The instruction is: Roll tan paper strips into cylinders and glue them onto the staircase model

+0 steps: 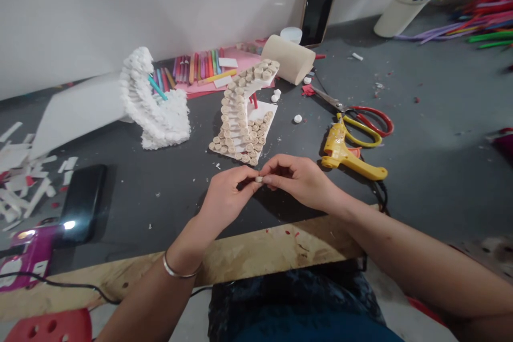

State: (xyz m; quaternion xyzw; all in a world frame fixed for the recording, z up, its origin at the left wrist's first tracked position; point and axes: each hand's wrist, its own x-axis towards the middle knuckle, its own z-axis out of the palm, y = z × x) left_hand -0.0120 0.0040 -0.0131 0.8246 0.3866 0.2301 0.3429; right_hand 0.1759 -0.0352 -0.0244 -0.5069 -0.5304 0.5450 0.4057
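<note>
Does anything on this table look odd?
Nothing looks damaged, but a loose white roll lies alone on the dark tabletop, apart from the rolls on the spiral model, and cut white strips are scattered at far left. The left hand and right hand pinch a similar small piece.

The left hand [226, 197] and right hand [300, 181] meet on a small roll [258, 179], just before a stair model [240, 117] on the surface [420, 117]. A second spiral [156, 107] stands left of the model, with sticks [196, 67] behind both. Scissors [352, 112] lie right, a glue gun [344, 152] just before them, and a phone [82, 203] front left.
</note>
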